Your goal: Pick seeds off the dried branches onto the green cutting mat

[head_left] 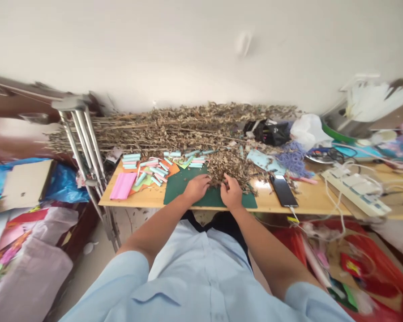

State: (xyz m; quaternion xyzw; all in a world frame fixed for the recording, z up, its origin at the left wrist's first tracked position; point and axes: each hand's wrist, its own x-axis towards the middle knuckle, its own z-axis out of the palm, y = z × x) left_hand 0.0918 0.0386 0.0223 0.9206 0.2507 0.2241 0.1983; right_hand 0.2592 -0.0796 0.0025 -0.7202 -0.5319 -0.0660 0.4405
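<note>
On the green mat [177, 190] at the table's front edge, both hands rest by a heap of dry, crumbled leaves [230, 163]. My left hand [197, 188] is at the heap's left front side, its fingers curled together; what they hold, if anything, is too small to name. My right hand [231, 191] touches the heap's front, fingers bent and partly drawn in, with their hold on anything unclear. Left of the mat lie small pink and blue paper rolls [157, 171] on orange and green sheets, beside a pink paper stack [122, 185].
Long dried stalks [147, 129] line the wall. A phone [284, 190] with a cable and a white power strip [356, 190] lie to the right. Metal crutches [87, 143] stand at the left table end. Purple strings [293, 158] and a black bag [268, 131] sit behind the phone.
</note>
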